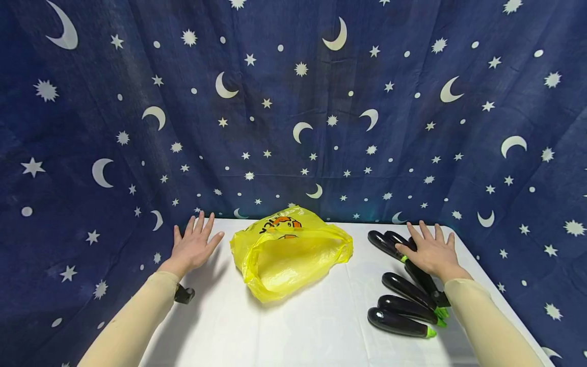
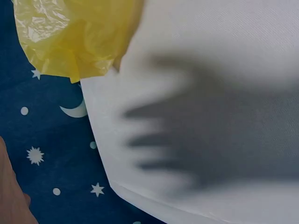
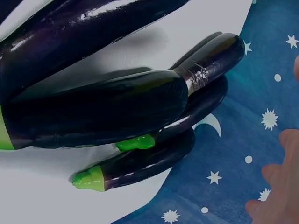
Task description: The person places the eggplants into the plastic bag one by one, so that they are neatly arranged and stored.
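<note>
Fingers spread, my left hand (image 1: 193, 249) hovers over the left side of the white table, casting a shadow on it. To its right lies a yellow plastic bag (image 1: 293, 275), its wide mouth facing me and an orange cartoon print on its back. My right hand (image 1: 431, 253), also spread and holding nothing, is above the eggplants at the right and hides part of them. Several dark eggplants (image 1: 398, 322) with green caps lie there, some near the far edge and others closer to me. In the right wrist view one eggplant (image 3: 93, 109) overlaps others beneath it.
The white table (image 1: 316, 326) has its far edge against a dark blue curtain (image 1: 275, 102) printed with moons and stars, which also hangs at both sides. A small black wrist camera (image 1: 184, 294) sits at the left cuff.
</note>
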The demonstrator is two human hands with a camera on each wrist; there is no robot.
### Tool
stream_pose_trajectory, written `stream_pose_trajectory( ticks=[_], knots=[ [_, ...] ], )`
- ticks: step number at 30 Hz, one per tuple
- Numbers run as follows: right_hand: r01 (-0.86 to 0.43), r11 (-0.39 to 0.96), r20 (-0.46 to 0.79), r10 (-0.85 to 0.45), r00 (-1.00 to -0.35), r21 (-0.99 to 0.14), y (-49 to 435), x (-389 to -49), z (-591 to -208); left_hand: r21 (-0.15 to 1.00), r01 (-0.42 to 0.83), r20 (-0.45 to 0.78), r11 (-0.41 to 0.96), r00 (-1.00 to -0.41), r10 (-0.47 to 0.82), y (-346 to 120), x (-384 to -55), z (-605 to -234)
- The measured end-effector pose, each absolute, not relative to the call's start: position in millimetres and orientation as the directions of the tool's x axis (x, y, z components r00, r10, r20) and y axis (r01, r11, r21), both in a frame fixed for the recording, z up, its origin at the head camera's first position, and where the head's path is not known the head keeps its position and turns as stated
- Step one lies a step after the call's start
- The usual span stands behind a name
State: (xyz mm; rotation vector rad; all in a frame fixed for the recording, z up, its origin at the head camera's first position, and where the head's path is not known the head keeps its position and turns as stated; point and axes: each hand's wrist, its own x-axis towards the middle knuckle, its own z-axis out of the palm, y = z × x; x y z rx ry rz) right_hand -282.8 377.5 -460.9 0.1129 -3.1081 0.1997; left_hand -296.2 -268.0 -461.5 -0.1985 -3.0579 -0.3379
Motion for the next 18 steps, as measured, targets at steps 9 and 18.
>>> stream_pose_trajectory(
  ticks=[9,18],
  knots=[
    [-0.094,0.99,0.054,-0.089,-0.995,-0.104,377.8,-281.2,-457.0,0.23,0.174,0.117,0.957,-0.982,0.151,-256.7,-296.7,-453.1],
    [-0.128,0.989,0.078,-0.122,-0.989,-0.079,374.1,-278.8,-458.8,0.229,0.223,0.13,0.948,-0.972,0.198,-241.3,-292.5,-446.1]
  ],
)
